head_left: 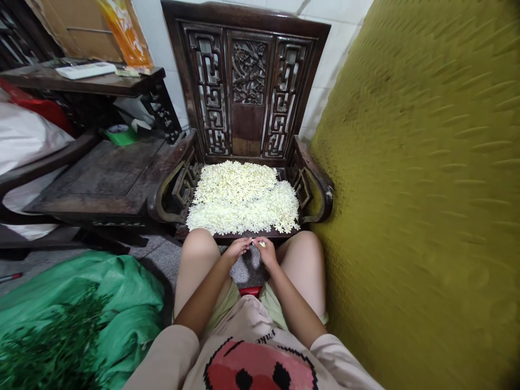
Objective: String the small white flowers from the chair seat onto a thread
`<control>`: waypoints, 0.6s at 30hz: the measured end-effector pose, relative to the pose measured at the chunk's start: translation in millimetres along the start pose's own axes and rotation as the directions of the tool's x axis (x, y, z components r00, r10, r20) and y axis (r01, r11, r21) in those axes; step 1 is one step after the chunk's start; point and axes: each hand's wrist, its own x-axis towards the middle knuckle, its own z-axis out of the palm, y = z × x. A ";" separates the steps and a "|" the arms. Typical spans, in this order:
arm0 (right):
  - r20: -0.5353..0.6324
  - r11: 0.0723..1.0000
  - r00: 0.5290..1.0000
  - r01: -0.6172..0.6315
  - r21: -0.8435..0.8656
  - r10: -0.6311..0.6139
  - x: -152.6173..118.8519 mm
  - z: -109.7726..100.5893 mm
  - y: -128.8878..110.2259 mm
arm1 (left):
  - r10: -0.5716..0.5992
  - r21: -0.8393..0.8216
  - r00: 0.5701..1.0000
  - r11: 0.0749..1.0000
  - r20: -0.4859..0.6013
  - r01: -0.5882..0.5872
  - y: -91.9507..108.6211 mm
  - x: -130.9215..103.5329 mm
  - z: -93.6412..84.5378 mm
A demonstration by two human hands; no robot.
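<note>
Many small white flowers [239,197] lie spread over the seat of a dark carved wooden chair [247,130]. In front of the seat's edge, between the knees, my left hand [239,249] and my right hand [266,252] meet at the fingertips. A small white flower [262,244] is held in the fingers of my right hand. The fingers of my left hand are pinched together at a tiny pale thing, too small to make out.
A green sack [134,298] with leafy stems [57,341] lies at the lower left. A wooden side table [97,187] holds a green tape roll [121,134]. A large yellow-green padded surface [422,189] rises at the right.
</note>
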 end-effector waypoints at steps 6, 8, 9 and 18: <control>0.042 0.952 0.977 -0.214 0.218 0.210 1.0 3.9 8.9 | -0.009 -0.107 0.999 0.994 0.053 0.014 -1.2 1.7 2.4; 0.106 0.912 0.954 -0.300 0.279 0.281 0.3 3.2 7.4 | -0.020 -0.130 0.996 0.991 0.088 0.031 -0.4 0.3 3.5; 0.147 0.894 0.942 -0.334 0.297 0.303 0.1 2.4 6.3 | -0.021 -0.133 0.995 0.991 0.099 0.034 0.1 -0.6 3.9; 0.247 0.875 0.908 -0.400 0.271 0.339 -0.4 -1.1 -0.1 | -0.031 -0.043 0.999 0.999 0.036 0.033 -1.8 -1.0 -1.9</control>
